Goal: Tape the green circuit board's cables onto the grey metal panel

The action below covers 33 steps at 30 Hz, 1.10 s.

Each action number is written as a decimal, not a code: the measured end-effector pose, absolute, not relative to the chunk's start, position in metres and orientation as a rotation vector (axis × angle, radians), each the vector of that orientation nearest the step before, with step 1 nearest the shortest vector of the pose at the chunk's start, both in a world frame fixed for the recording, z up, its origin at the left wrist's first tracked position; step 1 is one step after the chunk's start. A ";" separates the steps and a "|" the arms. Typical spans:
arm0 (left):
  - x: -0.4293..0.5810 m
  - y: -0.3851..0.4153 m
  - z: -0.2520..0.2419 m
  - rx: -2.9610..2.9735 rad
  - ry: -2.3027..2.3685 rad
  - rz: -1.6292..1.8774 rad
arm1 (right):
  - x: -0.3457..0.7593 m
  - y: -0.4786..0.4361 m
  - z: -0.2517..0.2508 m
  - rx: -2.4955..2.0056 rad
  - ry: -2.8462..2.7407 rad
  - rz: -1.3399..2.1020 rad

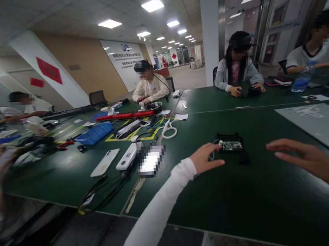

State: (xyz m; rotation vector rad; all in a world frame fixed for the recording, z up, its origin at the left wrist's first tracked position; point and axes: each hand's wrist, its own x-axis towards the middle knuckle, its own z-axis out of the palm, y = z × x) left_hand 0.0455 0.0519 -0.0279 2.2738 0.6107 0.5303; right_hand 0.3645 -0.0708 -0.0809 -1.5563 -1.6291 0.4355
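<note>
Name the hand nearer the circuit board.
Left. The left hand is at the left end of the circuit board, contact unclear; the right hand is apart, off to the board's right.

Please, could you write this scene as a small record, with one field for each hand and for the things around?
Left hand: open, at the circuit board's left end; contact unclear
Right hand: open, holding nothing, right of the board
Surface: green table
Farther left: white phone, blue basket
Across table: two headset wearers, one in cream, one in grey
</note>
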 end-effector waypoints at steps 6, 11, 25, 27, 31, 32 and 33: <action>0.090 0.144 -0.092 2.332 1.154 0.443 | 0.359 0.035 -0.142 -1.713 -1.383 0.391; 0.093 0.160 -0.114 2.306 1.211 0.470 | 0.347 0.058 -0.171 -1.896 -1.555 0.250; 0.088 0.144 -0.108 2.544 0.892 0.262 | 0.338 0.054 -0.160 -1.865 -1.742 0.318; 0.088 0.143 -0.107 2.579 0.866 0.224 | 0.336 0.053 -0.160 -1.874 -1.756 0.321; 0.088 0.144 -0.110 2.642 0.855 0.210 | 0.332 0.052 -0.157 -1.859 -1.828 0.290; 0.088 0.145 -0.112 2.651 0.859 0.214 | 0.331 0.051 -0.157 -1.855 -1.845 0.284; 0.088 0.145 -0.113 2.657 0.867 0.219 | 0.330 0.051 -0.156 -1.853 -1.859 0.282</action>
